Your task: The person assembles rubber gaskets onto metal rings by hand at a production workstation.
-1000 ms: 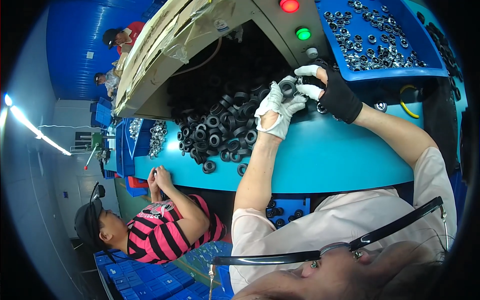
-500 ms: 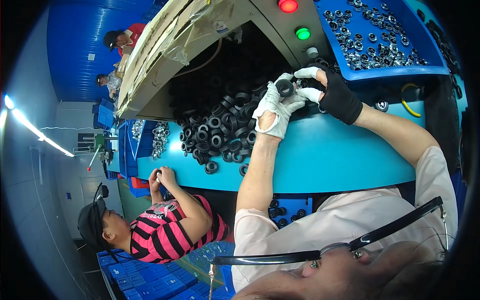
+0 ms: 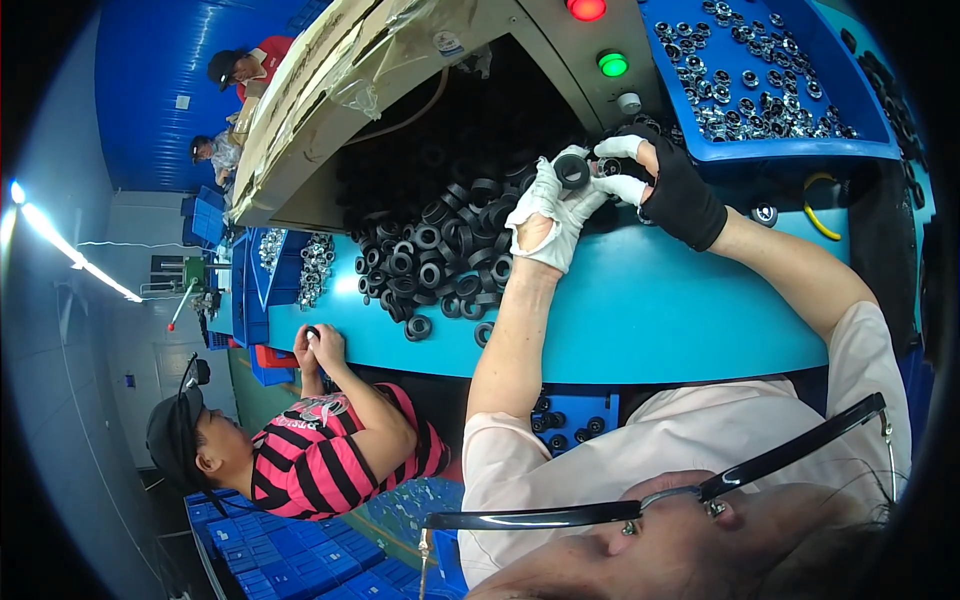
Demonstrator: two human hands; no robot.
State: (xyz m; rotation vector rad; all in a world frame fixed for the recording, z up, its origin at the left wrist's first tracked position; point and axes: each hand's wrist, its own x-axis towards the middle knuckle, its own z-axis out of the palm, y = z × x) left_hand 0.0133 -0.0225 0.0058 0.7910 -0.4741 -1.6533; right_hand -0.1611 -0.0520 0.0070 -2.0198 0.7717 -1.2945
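Blue-green worktop fills the middle of the head view, with a heap of black rings at eight o'clock from the hands. Left hand, white-gloved, pinches one squat ring; right hand, black-gloved, pinches a shiny part just beside it at three o'clock. I cannot tell whether the two are joined; judging by the heap and the chrome pieces in the blue tray at two o'clock, plenty is left. The ring's opening faces the viewer; no long axis stands out.
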